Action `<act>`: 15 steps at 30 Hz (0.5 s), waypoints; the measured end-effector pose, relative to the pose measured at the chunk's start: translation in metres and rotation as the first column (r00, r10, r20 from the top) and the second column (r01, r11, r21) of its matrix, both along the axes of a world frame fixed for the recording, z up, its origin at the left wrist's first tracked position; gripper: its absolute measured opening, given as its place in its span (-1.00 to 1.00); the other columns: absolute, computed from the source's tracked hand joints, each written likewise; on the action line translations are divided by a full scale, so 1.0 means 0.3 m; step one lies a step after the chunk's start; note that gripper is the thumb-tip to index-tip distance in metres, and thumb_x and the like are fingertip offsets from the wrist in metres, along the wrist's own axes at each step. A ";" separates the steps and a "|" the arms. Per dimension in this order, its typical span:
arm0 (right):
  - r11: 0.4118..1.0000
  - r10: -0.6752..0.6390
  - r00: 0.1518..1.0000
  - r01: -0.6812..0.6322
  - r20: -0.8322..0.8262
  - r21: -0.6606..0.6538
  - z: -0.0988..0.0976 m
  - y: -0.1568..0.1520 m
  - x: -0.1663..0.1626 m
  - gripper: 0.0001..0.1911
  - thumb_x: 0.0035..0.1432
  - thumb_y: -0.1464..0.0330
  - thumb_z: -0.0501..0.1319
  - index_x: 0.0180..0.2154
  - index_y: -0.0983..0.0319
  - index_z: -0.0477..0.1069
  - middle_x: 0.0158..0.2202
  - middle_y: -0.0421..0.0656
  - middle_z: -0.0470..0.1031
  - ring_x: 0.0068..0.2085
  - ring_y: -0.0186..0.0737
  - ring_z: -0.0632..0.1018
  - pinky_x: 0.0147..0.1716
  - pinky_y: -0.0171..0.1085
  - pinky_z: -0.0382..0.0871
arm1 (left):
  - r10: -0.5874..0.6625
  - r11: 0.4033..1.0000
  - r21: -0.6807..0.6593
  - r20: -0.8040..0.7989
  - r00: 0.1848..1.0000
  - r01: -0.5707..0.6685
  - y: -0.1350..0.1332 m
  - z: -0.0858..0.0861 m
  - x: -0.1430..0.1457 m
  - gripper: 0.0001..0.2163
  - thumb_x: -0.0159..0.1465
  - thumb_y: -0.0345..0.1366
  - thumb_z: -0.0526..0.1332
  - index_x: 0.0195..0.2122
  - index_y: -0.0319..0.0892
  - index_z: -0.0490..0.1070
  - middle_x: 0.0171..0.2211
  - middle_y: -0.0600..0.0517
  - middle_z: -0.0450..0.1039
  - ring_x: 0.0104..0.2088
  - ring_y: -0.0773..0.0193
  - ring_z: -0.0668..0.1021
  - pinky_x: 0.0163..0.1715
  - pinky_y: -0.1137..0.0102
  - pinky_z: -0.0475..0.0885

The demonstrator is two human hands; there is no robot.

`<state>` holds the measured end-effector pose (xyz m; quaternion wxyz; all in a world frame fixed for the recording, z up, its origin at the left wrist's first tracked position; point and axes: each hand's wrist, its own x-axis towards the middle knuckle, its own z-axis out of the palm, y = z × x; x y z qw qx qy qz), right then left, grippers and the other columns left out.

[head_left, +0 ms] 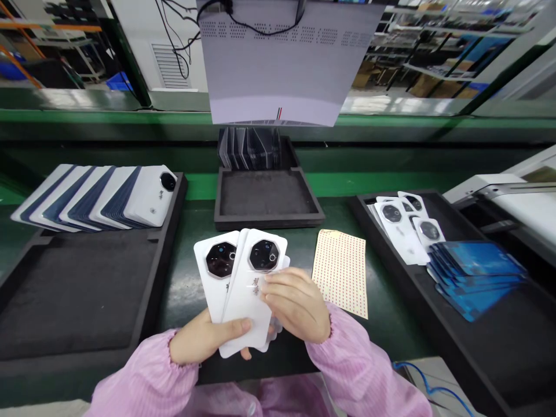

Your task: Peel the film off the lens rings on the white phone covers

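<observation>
Several white phone back covers, each with a black octagonal camera window, are fanned out over the dark bench, upright and facing me. My left hand [212, 336] grips the fan from below, its thumb lying across the front phone back cover [245, 310]. Another phone back cover [214, 289] shows behind it on the left. My right hand [297, 304] is closed at the front cover's right side, fingers together over its dark printed characters; its thumb is hidden. Something clear and shiny shows near those fingertips, too indistinct to name. More pale edges peek out behind the right hand.
At left, a black foam tray [78, 295] holds a leaning row of covers [147, 194]. A smaller tray [269, 220] with dark panels [249, 147] stands behind. A red-dotted sticker sheet [341, 272] lies right of my hands, beside a tray [490, 347] with white covers and blue-filmed panels [475, 272].
</observation>
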<state>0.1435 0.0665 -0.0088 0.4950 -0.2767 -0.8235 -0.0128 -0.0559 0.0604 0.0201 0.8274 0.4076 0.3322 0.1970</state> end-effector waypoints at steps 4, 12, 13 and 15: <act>1.000 0.008 1.000 -0.008 -0.008 0.006 -0.001 0.002 0.004 -0.82 0.18 0.52 0.13 -0.16 0.28 0.37 -0.28 -0.10 0.58 -0.10 -0.20 0.54 -0.14 -0.16 0.43 | 0.007 1.000 -0.001 -0.005 1.000 -0.007 -0.006 0.003 0.002 -0.78 0.20 -0.25 0.23 -0.18 -0.24 0.50 -0.25 -0.12 0.54 -0.45 0.33 0.55 -0.49 0.51 0.48; 1.000 0.012 1.000 -0.011 -0.016 0.013 -0.010 -0.002 -0.005 -0.73 0.12 0.54 0.19 -0.10 0.27 0.35 -0.26 -0.11 0.56 -0.08 -0.18 0.52 -0.12 -0.15 0.43 | -0.022 0.998 0.051 -0.076 0.997 0.026 -0.002 -0.010 -0.006 -0.75 0.22 -0.21 0.21 -0.17 -0.25 0.49 -0.24 -0.14 0.54 -0.45 0.32 0.55 -0.48 0.51 0.46; 1.000 -0.011 0.999 0.011 -0.037 0.003 -0.009 -0.003 -0.005 -0.67 0.11 0.52 0.22 -0.06 0.25 0.33 -0.22 -0.10 0.54 -0.05 -0.16 0.50 -0.09 -0.13 0.42 | -0.026 0.997 0.066 -0.091 0.995 0.032 -0.003 -0.012 -0.007 -0.74 0.22 -0.20 0.21 -0.16 -0.25 0.49 -0.25 -0.13 0.54 -0.46 0.32 0.55 -0.49 0.51 0.46; 0.992 -0.106 0.985 0.095 -0.137 -0.081 -0.005 -0.004 -0.004 -0.48 0.07 0.39 0.29 0.07 0.21 0.23 -0.05 -0.03 0.44 0.07 -0.06 0.41 0.00 -0.03 0.37 | -0.027 0.995 0.096 -0.097 0.995 0.037 -0.005 -0.014 -0.006 -0.73 0.21 -0.19 0.21 -0.13 -0.23 0.48 -0.29 -0.12 0.54 -0.46 0.33 0.54 -0.50 0.52 0.45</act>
